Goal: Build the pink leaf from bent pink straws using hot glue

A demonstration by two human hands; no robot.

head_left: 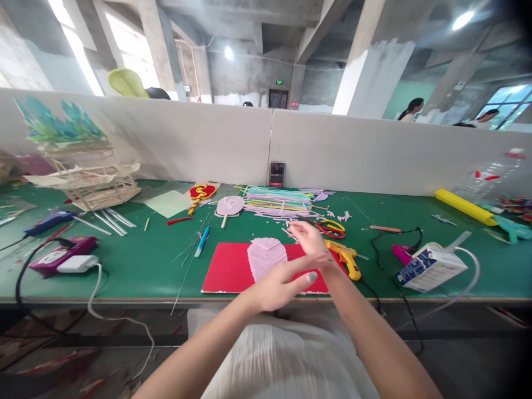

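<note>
My left hand (282, 282) reaches across to my right wrist, its fingers stretched out and lying against it, holding nothing. My right hand (306, 235) is raised above the red sheet (226, 269), fingers loosely spread but blurred; nothing shows in it. A pink fan-shaped piece (266, 256) of laid strips rests on the red sheet just left of my hands. A yellow glue gun (347, 257) and red-and-yellow scissors (332, 227) lie right beside my right hand.
Pink and coloured strips (276, 200) are piled at the back of the green table (137, 260). A wooden model (89, 177) stands at left, with purple devices and cables (62, 257). A carton (430, 269), a yellow tube (463, 206) and a bottle (492, 174) lie right.
</note>
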